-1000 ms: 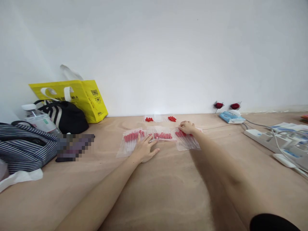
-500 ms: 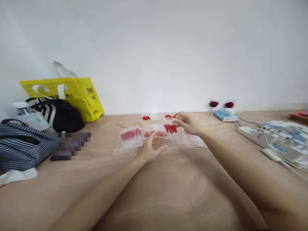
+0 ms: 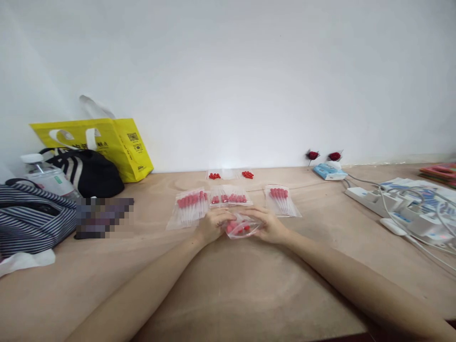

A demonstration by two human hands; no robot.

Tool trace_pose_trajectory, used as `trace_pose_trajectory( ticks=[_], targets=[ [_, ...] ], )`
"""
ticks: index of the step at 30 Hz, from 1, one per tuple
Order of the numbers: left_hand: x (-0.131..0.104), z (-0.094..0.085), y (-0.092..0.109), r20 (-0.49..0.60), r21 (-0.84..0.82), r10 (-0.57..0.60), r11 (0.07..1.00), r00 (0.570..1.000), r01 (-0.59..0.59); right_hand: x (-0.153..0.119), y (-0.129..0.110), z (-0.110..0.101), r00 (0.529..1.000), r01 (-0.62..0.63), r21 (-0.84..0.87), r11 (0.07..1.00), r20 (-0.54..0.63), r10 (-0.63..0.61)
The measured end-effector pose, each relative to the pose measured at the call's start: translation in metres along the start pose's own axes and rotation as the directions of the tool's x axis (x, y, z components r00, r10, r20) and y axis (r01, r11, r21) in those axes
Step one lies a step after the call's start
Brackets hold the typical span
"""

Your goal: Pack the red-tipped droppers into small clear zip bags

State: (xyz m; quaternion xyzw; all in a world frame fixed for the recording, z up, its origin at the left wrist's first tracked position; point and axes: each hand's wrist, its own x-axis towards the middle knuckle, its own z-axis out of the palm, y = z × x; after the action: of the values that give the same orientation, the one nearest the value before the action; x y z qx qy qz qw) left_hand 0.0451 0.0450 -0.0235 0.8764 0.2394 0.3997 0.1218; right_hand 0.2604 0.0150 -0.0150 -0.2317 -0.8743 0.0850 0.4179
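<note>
Both hands hold one clear plastic bag (image 3: pixel 245 232) with red-headed pieces inside, its mouth parted towards me. My left hand (image 3: pixel 213 226) grips its left side with curled fingers, and my right hand (image 3: pixel 270 226) grips the right side. Just beyond them lies a flat clear bag of small red pieces (image 3: pixel 233 198). To the left are overlapping bags of red-headed white sticks (image 3: pixel 190 203); a similar bag (image 3: pixel 280 198) lies to the right. Farther back, two small groups of red pieces, left (image 3: pixel 214 176) and right (image 3: pixel 247 175), rest on clear plastic.
At left stand a yellow tote bag (image 3: pixel 131 156), a black bag (image 3: pixel 94 173), a plastic bottle (image 3: pixel 53 178) and a striped pouch (image 3: pixel 35 218). At right are a blue tissue pack (image 3: pixel 328 172), two dark red roses (image 3: pixel 335 156), and a white power strip (image 3: pixel 392 209) with cables.
My right hand has come back from the far bags towards me, and my left hand has closed. A bag with red-headed pieces is now held between both hands, nearer to me.
</note>
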Motion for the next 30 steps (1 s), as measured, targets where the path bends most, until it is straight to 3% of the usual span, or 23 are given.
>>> trace_pose_trajectory(
  ticks=[3,6,12,16,19,25,30],
  targets=[
    [0.001,0.005,-0.005,0.162,0.134,0.136,0.978,0.977,-0.159,-0.01,0.006,0.006,0.996,0.032,-0.085,0.996,0.089,-0.024],
    [0.002,0.001,-0.003,0.296,0.175,0.148,0.963,0.944,-0.206,-0.014,0.009,0.01,0.984,0.072,-0.157,0.985,0.175,-0.044],
    [-0.019,-0.029,0.021,0.391,0.145,-0.038,0.989,0.92,-0.021,-0.014,-0.003,-0.003,0.957,0.076,-0.173,0.982,0.289,-0.023],
    [-0.034,-0.035,0.036,0.437,0.061,-0.042,0.998,0.899,0.016,-0.012,-0.023,-0.008,0.932,0.042,-0.098,0.994,0.363,-0.004],
    [-0.035,-0.033,0.041,0.447,0.002,-0.036,0.999,0.894,0.039,-0.01,-0.036,-0.001,0.941,-0.042,-0.101,0.994,0.331,0.073],
    [-0.032,-0.032,0.043,0.444,0.017,-0.1,0.995,0.891,0.103,-0.007,-0.053,0.025,0.95,-0.242,-0.179,0.953,0.156,0.271],
    [-0.032,-0.026,0.048,0.385,0.049,-0.15,0.989,0.911,0.142,-0.007,-0.053,0.031,0.947,-0.258,-0.205,0.944,0.139,0.289]
  ],
)
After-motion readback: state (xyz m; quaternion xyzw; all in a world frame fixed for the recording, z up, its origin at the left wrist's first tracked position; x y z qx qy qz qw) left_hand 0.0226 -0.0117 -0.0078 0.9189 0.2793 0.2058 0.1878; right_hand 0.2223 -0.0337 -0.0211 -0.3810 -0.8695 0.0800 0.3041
